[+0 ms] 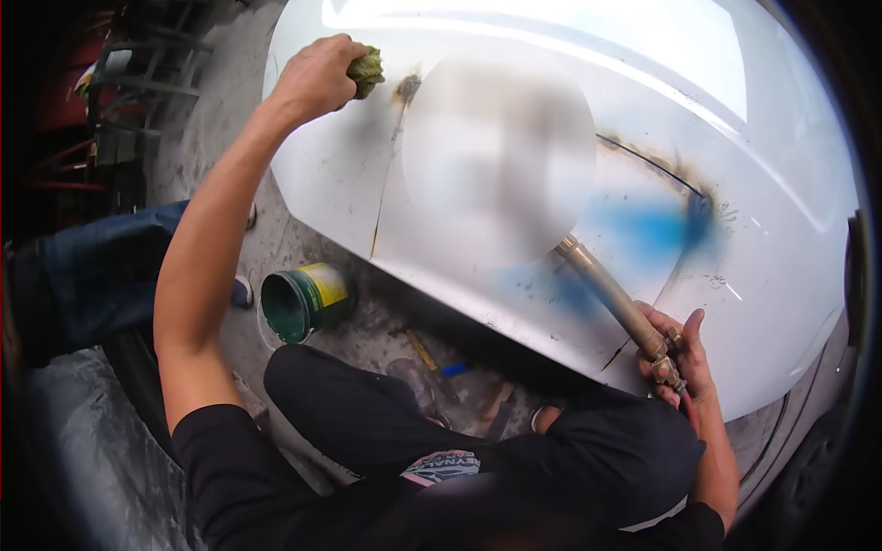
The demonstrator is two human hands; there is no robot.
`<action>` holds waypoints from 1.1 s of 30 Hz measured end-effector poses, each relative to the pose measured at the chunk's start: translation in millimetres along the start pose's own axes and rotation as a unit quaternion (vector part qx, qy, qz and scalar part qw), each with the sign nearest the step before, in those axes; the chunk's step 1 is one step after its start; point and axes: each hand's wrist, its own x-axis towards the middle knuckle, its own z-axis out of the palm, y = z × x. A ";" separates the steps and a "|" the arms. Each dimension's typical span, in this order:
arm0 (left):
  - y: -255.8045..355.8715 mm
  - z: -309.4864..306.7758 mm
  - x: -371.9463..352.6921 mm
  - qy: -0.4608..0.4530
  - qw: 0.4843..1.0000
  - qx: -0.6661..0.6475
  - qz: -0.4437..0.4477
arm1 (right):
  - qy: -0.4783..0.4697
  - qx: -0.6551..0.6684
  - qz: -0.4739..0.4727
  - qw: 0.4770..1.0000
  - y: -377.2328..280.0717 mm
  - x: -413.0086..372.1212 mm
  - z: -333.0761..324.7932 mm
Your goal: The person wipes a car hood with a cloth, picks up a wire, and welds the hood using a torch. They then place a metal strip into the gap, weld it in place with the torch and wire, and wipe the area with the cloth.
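My left hand [322, 78] is closed round a rumpled greenish sponge or cloth [366, 72], held at the upper left of a white panel [340, 184]. In my right hand [684, 354] is a brass torch [611, 298] with a red hose [689, 406] at its lower end. The torch points up and left over the panel, and a round blurred patch hides its tip area. Dark scorched seams [652, 163] and a blue smear [643, 225] mark the panel.
A green bucket [287, 308] with a yellow label stands on the floor beside the panel. A hammer [427, 358] lies near my legs. Another person's jeans-covered leg [110, 266] is at the left, by dark metal frames [138, 87]. Plastic sheeting [101, 441] hangs lower left.
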 end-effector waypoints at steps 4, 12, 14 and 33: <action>6.8 -29.8 -9.8 0.007 0.997 -0.076 -0.016 | 0.009 0.009 -0.002 1.000 2.0 0.3 -0.5; 19.6 -20.0 -4.3 -0.025 0.996 -0.089 0.008 | 0.014 0.006 -0.009 1.000 3.1 0.5 -1.2; 19.5 -14.9 0.3 -0.025 0.997 -0.068 0.015 | 0.009 0.009 -0.012 1.000 3.3 0.9 -2.0; 148.0 -20.2 22.4 -0.035 0.965 -0.175 0.191 | 0.003 0.020 -0.015 1.000 5.9 1.2 -6.3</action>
